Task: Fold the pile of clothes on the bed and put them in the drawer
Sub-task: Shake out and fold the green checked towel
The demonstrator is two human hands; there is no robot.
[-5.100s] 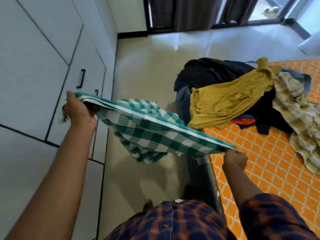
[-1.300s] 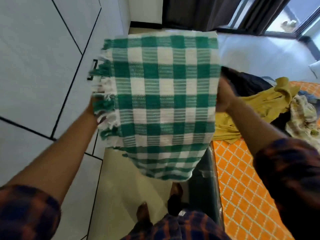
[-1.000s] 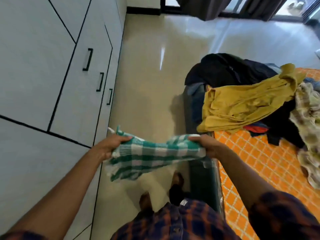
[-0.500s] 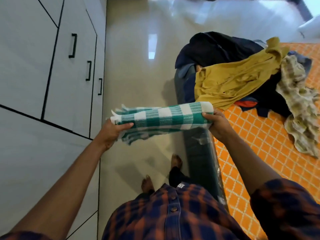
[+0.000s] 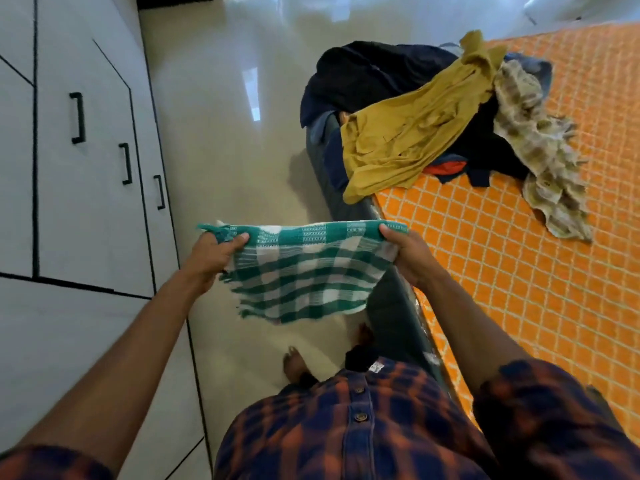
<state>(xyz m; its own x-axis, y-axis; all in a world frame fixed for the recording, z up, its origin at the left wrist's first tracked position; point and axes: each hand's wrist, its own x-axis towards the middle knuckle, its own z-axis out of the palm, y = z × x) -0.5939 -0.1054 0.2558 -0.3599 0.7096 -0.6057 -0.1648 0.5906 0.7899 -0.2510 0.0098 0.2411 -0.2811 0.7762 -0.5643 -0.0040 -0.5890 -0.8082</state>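
While gripped: checked cloth (image 5: 304,271), both hands (image 5: 214,254).

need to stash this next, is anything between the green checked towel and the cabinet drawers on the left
Nothing visible stands in the way. The green checked towel hangs between the left hand and right hand over bare floor. The cabinet fronts are all closed, so one must be opened first.

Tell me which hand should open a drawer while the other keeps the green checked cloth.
Left. The left hand grips the green-and-white checked cloth on the side of the white drawer fronts with black handles; the right hand holds it beside the orange-patterned bed.
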